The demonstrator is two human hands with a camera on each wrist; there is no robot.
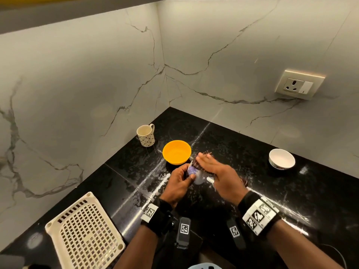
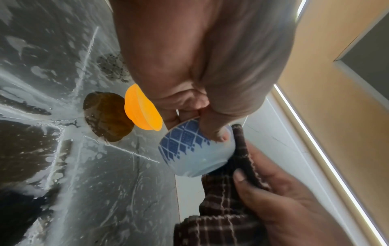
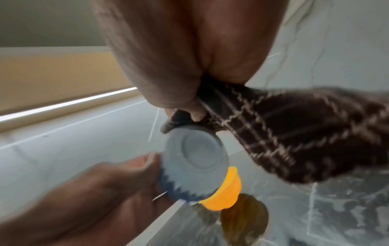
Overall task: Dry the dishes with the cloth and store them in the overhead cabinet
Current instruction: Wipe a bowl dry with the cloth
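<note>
My left hand (image 1: pixel 179 179) grips a small white bowl with a blue diamond pattern (image 1: pixel 194 172) (image 2: pixel 193 149) (image 3: pixel 195 163) above the black counter, thumb on its outer wall. My right hand (image 1: pixel 215 169) holds a dark brown checked cloth (image 2: pixel 223 208) (image 3: pixel 294 133) and presses it against the bowl's far side. An orange bowl (image 1: pixel 176 152) (image 2: pixel 141 108) (image 3: pixel 225 193) stands just beyond the hands. A patterned mug (image 1: pixel 146 135) sits near the left wall, and a white bowl (image 1: pixel 281 158) stands at the right.
A cream perforated plastic tray (image 1: pixel 85 233) lies upside down at the counter's front left. The black counter (image 1: pixel 252 136) is glossy, with pale streaks. Marble walls meet in a corner behind it, with a wall socket (image 1: pixel 297 84) at right. A yellow cabinet underside (image 2: pixel 328 83) runs overhead.
</note>
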